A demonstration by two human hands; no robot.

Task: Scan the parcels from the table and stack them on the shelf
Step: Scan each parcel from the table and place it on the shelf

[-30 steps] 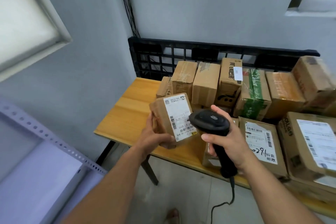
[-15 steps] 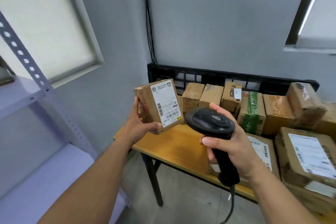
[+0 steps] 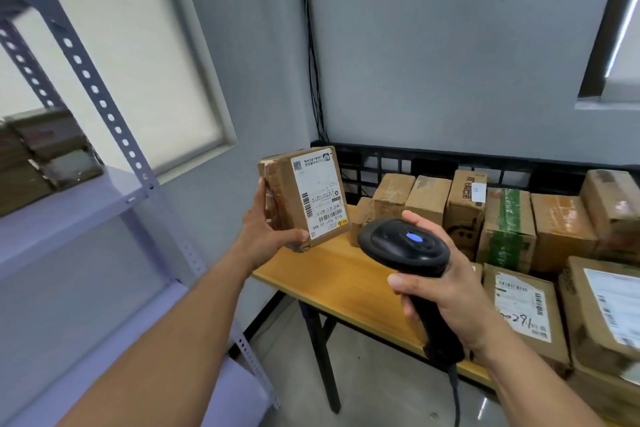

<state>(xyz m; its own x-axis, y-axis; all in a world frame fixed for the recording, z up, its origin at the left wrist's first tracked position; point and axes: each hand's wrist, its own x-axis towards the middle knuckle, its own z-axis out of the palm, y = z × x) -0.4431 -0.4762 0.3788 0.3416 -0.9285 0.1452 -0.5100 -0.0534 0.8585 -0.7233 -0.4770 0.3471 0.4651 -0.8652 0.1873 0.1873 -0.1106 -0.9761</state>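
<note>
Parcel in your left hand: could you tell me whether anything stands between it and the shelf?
Only the upright stands between the parcel and the shelf; stacked parcels occupy its far left.

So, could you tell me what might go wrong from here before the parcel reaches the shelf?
1. The left hand grips the parcel at its lower left corner only, off the table, so it may slip.
2. The cable of the scanner hangs below the right hand by the table edge and could snag.
3. A stack already sits on the shelf; a one-handed placement might knock it.
</note>
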